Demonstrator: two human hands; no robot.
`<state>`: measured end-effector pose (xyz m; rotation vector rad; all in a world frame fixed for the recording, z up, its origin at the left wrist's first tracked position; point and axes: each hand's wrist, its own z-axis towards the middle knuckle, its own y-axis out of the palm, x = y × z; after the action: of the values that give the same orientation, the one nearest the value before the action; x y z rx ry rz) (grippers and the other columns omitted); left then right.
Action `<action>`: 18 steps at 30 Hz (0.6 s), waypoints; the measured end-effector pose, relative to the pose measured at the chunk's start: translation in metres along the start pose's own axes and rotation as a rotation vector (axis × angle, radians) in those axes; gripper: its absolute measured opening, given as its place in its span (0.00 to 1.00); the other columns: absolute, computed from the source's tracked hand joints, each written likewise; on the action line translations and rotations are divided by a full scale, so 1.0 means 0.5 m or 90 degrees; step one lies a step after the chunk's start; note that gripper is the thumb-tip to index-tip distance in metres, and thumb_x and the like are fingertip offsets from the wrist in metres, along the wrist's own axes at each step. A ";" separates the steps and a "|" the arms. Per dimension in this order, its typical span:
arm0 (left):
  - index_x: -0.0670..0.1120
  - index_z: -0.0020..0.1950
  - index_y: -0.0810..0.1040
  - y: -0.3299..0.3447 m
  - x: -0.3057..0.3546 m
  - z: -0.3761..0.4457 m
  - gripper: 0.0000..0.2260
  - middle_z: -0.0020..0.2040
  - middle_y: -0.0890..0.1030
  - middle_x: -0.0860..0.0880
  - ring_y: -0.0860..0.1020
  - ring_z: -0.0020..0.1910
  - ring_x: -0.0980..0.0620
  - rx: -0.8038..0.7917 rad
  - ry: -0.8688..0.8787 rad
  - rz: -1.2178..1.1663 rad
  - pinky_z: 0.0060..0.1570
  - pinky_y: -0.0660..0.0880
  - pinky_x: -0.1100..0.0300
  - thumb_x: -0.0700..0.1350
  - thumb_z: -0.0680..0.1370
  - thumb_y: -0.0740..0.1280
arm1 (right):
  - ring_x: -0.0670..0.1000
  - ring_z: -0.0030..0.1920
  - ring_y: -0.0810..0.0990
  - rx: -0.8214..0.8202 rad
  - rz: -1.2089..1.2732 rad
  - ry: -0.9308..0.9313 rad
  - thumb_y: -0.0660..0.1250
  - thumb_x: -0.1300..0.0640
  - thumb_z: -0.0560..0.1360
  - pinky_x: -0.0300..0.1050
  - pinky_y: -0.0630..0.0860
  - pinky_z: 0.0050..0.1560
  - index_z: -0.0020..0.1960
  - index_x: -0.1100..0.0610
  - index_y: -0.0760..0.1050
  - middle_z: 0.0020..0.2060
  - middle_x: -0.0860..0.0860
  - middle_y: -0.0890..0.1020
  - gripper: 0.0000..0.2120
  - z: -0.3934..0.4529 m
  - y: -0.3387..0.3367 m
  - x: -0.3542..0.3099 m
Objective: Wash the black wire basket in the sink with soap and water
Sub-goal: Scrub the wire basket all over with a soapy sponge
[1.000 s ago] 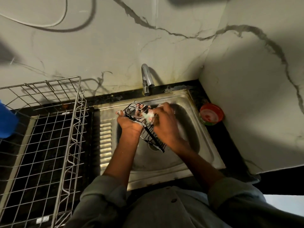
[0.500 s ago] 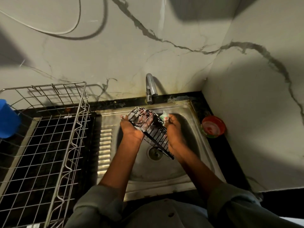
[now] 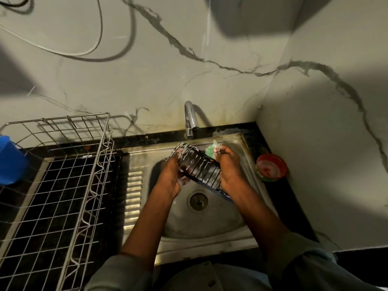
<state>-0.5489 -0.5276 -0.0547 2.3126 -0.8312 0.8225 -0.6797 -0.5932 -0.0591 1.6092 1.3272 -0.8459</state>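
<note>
**Head view: scrubber lifts off the wires to the basket's far end**

Head camera shows the black wire basket (image 3: 199,168) held tilted over the bowl of the sink (image 3: 212,217), its wires streaked with white suds. It hangs above the drain (image 3: 198,201), clear of the steel, with one end up near the tap and the other dropping toward the person.

What has changed is the right hand's work. A second ago the right hand (image 3: 230,164) lay across the middle of the basket with the scrubber pressed into the wires; half a second ago it had slid to the basket's right side. Now it sits at the right edge, fingers curled and pinching the green and white scrubber (image 3: 213,149) at the upper far corner, while its palm appears to rest against the basket's side. The left hand (image 3: 171,177) grips the basket's left end as before, fingers wrapped round the wires and foamy.

My reading: one face is soaped, and the scrub is moving to the far end or the basket is about to be turned. No water runs from the tap (image 3: 190,120), so rinsing is not yet done.

Further out, a red soap dish (image 3: 271,167) sits on the dark bench right of the sink, a steel dish rack (image 3: 63,185) stands on the left, and a blue container (image 3: 10,162) shows at the rack's far left edge.
</note>
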 end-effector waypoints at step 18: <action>0.49 0.47 0.79 -0.035 -0.010 -0.019 0.14 0.40 0.79 0.47 0.75 0.31 0.53 0.053 0.031 0.070 0.30 0.67 0.61 0.52 0.86 0.60 | 0.45 0.34 0.73 0.038 0.010 0.108 0.65 0.54 0.79 0.42 0.67 0.34 0.49 0.53 0.80 0.39 0.47 0.81 0.06 -0.004 0.000 -0.052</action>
<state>-0.5432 -0.5078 -0.0569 2.3250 -0.9249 0.9744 -0.6852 -0.6015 -0.0347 1.7689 1.4167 -0.7594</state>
